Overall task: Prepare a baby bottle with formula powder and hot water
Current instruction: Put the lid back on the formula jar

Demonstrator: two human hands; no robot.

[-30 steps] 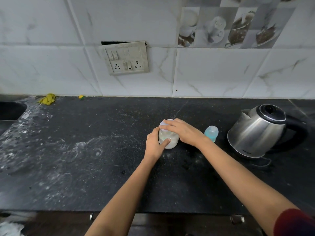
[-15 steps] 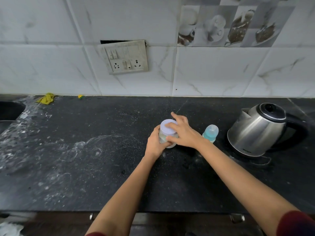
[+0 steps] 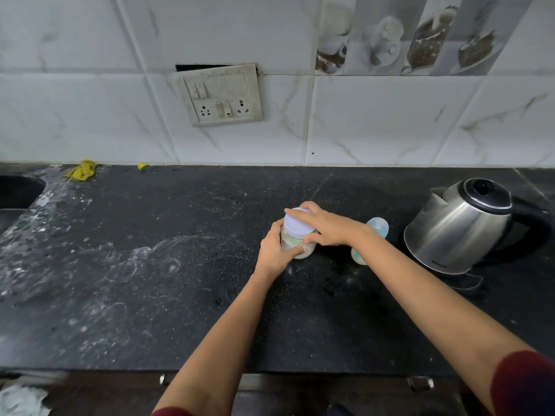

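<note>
Gripping jar [image 3: 295,242], both hands closed

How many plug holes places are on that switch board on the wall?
2. On the dusty white switch board, one plug socket sits at the lower left and the other plug socket at the lower right, with small switches between and above them. None look hidden.

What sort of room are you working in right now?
Most likely a home kitchen: a dark stone counter under a tiled wall, a steel electric kettle standing on it, and a sink at the far left.
</note>
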